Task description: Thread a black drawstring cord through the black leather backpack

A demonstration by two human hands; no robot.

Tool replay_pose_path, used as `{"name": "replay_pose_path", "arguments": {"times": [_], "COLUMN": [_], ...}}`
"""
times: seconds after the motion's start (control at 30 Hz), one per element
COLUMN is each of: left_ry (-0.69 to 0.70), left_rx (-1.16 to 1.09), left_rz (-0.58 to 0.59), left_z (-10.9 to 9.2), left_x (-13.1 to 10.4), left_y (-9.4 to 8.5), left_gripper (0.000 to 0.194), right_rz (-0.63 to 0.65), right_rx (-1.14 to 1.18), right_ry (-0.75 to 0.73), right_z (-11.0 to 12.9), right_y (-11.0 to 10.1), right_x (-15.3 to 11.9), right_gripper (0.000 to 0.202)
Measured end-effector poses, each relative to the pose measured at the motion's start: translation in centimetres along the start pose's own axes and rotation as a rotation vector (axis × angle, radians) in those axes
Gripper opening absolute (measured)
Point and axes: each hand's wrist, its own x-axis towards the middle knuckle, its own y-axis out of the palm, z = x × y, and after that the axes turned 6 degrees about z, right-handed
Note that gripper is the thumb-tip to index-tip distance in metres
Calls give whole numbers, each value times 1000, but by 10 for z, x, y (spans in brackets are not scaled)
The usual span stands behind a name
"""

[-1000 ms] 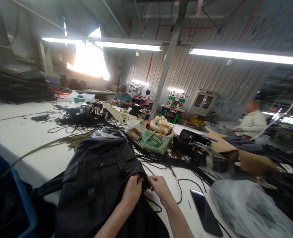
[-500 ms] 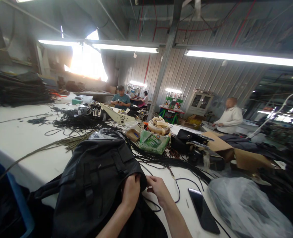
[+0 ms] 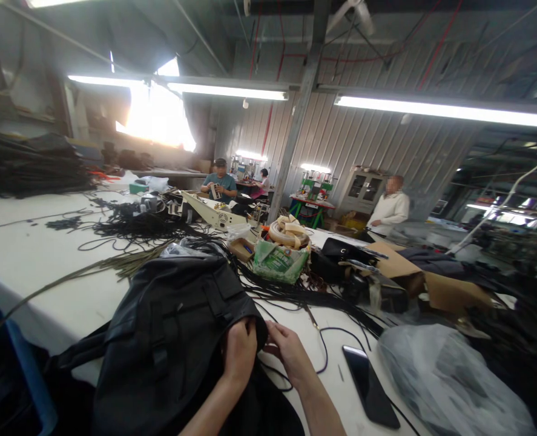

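Note:
A black backpack [image 3: 172,339] lies on the white table in front of me, its opening edge turned to the right. My left hand [image 3: 241,351] reaches into the opening, fingers curled round the rim with the tips hidden by the fabric. Just right of it, my right hand [image 3: 284,348] pinches the outer side of the same rim between thumb and fingers. A thin black cord [image 3: 326,351] loops on the table beside my right wrist.
A phone [image 3: 370,387] and a clear plastic bag [image 3: 450,375] lie to the right. Beyond the backpack are a green bag of tape rolls [image 3: 281,260], black cords, and cardboard [image 3: 454,290]. A blue bin edge [image 3: 29,369] is at left. Several people work further back.
Both hands keep nearly the same hold on the rim. In the background, the person in white has moved left and the seated person has raised a light-coloured object.

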Motion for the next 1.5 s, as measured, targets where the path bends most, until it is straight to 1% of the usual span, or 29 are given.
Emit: {"name": "replay_pose_path", "arguments": {"times": [0.13, 0.33, 0.53, 0.77, 0.9, 1.0, 1.13, 1.2, 1.27, 1.33, 1.4, 1.5], "left_ry": [-8, 23, 72, 44, 43, 42, 50, 30, -9, -41, -57, -76], "left_rx": [-81, -136, -58, 50, 21, -32, -176, -261, -325, -374, -423, -533], "left_rz": [9, 37, 54, 53, 64, 73, 138, 154, 138, 117, 114, 146], "left_z": [-1, -1, 0, 3, 3, 2, -2, -3, -3, -1, 1, 5], "left_x": [1, -4, -8, -7, -6, -5, -4, -5, -6, -8, -10, -14], "left_y": [3, 4, 5, 7, 8, 7, 0, -7, -15, -24, -32, -37], "left_gripper": [36, 40, 41, 40, 40, 39, 32, 33, 40, 47, 50, 51], "right_rz": [-16, -29, -35, -50, -90, -129, -247, -326, -413, -494, -561, -628], "right_rx": [-16, 9, 22, 43, 88, 78, 83, 139, 225, 308, 364, 413], "right_ry": [-33, -32, -38, -46, 1, 23, -8, -58, -129, -210, -289, -406], "right_z": [-1, -4, -4, -5, -6, -9, -6, 3, 20, 45, 72, 111], "right_y": [0, 0, 1, 3, 4, 7, 6, -3, -20, -43, -69, -102], "right_x": [-2, -3, -2, -5, -2, 2, 12, 17, 21, 23, 22, 17], "right_gripper": [64, 62, 59, 59, 61, 54, 47, 45, 41, 37, 34, 29]}}
